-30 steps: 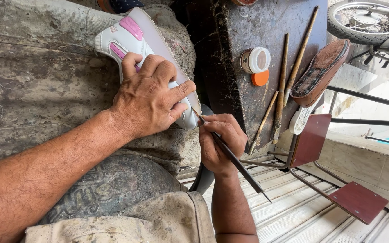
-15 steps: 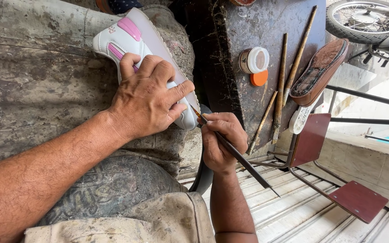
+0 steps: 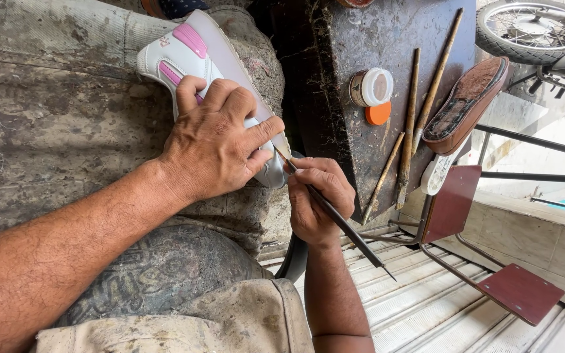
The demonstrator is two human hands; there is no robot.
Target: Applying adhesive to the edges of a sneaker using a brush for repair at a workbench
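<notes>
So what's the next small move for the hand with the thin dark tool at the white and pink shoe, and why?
Probably draw the tip of the thin dark stick-like tool a little further along the sole edge. The right hand has its tip at the seam of the white and pink sports shoe, which the left hand presses against the lap.

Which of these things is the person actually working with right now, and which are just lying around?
In use:
- white and pink shoe, gripped by the left hand
- thin dark stick tool, held in the right hand, tip at the shoe's edge

Lying about:
- small round tin and orange lid
- long sticks
- loose brown sole
- wheel
</notes>
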